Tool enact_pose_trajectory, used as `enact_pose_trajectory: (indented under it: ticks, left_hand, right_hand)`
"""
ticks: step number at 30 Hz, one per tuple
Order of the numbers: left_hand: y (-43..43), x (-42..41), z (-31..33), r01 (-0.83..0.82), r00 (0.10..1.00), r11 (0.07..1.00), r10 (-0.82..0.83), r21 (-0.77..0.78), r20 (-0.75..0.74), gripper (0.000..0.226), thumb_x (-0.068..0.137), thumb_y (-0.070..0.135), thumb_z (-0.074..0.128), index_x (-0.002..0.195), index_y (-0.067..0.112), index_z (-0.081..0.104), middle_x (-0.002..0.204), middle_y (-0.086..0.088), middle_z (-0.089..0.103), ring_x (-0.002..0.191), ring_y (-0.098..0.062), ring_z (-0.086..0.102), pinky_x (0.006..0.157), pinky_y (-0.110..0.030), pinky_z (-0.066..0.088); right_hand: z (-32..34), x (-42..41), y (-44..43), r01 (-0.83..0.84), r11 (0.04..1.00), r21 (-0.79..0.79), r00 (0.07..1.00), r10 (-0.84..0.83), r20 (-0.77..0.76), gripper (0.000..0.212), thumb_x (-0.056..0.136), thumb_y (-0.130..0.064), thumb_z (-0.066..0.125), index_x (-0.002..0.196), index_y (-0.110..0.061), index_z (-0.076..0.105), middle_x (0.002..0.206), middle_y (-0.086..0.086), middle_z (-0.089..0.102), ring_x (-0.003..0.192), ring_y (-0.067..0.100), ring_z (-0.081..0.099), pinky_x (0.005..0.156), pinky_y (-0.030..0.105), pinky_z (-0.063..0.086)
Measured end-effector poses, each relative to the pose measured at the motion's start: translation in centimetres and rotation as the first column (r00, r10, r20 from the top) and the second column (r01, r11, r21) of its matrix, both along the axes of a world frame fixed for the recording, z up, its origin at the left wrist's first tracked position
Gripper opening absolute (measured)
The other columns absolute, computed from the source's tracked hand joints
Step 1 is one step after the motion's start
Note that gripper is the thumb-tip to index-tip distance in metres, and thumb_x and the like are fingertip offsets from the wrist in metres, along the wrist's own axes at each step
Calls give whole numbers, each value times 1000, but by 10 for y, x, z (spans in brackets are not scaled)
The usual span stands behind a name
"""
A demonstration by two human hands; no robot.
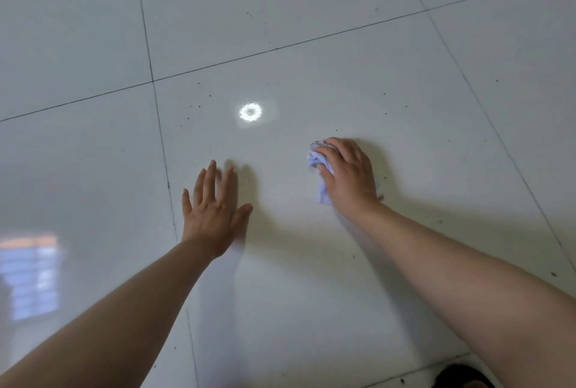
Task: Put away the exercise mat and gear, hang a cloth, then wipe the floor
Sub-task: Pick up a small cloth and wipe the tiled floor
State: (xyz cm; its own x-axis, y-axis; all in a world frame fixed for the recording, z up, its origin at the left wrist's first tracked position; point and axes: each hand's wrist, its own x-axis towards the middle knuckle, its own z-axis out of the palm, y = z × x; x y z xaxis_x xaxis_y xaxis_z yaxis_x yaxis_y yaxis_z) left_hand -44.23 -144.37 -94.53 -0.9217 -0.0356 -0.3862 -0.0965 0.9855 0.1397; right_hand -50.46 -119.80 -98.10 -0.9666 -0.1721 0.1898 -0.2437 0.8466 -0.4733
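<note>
The right hand (349, 174) presses a crumpled pale-lilac cloth (321, 169) onto the glossy white tiled floor (311, 54), fingers curled over it. To its left, the left hand (213, 214) lies flat, fingers spread, holding nothing.

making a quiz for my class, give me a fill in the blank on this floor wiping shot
1. The right hand grips the cloth, while the left hand holds ____.
2. The floor is laid with large pale ____ that have dark seams.
3. The bright ring ahead of the hands is reflected ____.

Missing words: nothing; tiles; light
</note>
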Motion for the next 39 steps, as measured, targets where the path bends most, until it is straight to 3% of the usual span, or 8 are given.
enact_pose_trajectory:
  ticks: [5,11,16,18,25,27,30,39]
  left_hand:
    - [-42,15,0,-227,972,973,229,-42,58,79,89,64,27,147,28,-13,156,-1,-22,143,-21,-18,114,-51,-1]
    - [-62,10,-3,-184,957,983,178,4,231,80,90,64,26,142,32,-26,149,0,-36,140,-23,-27,113,-52,-4]
    - [-57,10,-7,-189,953,982,181,11,245,80,89,65,20,140,30,-31,146,0,-42,138,-23,-32,112,-53,-9]
    - [-56,12,-9,-190,957,981,178,29,229,80,89,65,20,140,31,-30,146,1,-41,138,-23,-32,111,-54,-9]
    - [-58,13,-8,-213,961,976,201,47,189,78,90,63,23,143,31,-24,150,1,-36,140,-22,-27,112,-53,-6]
    - [-59,17,-9,-219,973,974,213,64,86,73,91,62,22,146,32,-14,155,1,-25,143,-21,-20,113,-51,-1]
    - [-66,17,-10,-228,966,969,237,97,-104,66,87,58,15,148,35,1,158,-1,-8,144,-21,-9,114,-48,3]
    - [-110,-5,-33,-347,914,937,345,26,-212,59,93,55,19,147,37,5,159,2,-2,145,-17,-6,117,-43,-1]
  right_hand:
    - [4,0,-76,-57,996,-73,998,57,-5,30,81,-24,51,105,-14,66,111,6,62,102,30,57,85,35,43]
    - [-2,44,-120,-385,923,13,922,385,-22,29,85,-31,51,109,-21,64,118,3,59,110,26,51,87,36,40]
    - [-3,-9,-87,92,996,-19,995,-93,-25,30,79,-20,60,109,-18,64,117,4,61,108,28,54,90,34,39]
    - [0,-23,-102,125,992,5,992,-125,12,31,80,-24,55,109,-17,64,117,6,60,108,31,54,91,37,40]
    - [-3,-7,-117,-443,896,35,892,444,-83,29,83,-26,53,107,-16,66,113,6,62,104,28,55,85,36,43]
    - [-5,-15,-100,-483,873,67,867,487,-107,27,84,-25,54,106,-16,67,113,5,62,103,29,56,83,37,45]
    - [-8,-35,-88,-365,930,48,922,368,-118,30,83,-23,57,111,-17,66,115,5,62,104,30,57,85,38,46]
    - [-11,-89,-156,16,1000,-19,996,-17,-92,27,79,-21,60,104,-11,64,111,7,62,103,32,55,86,34,37]
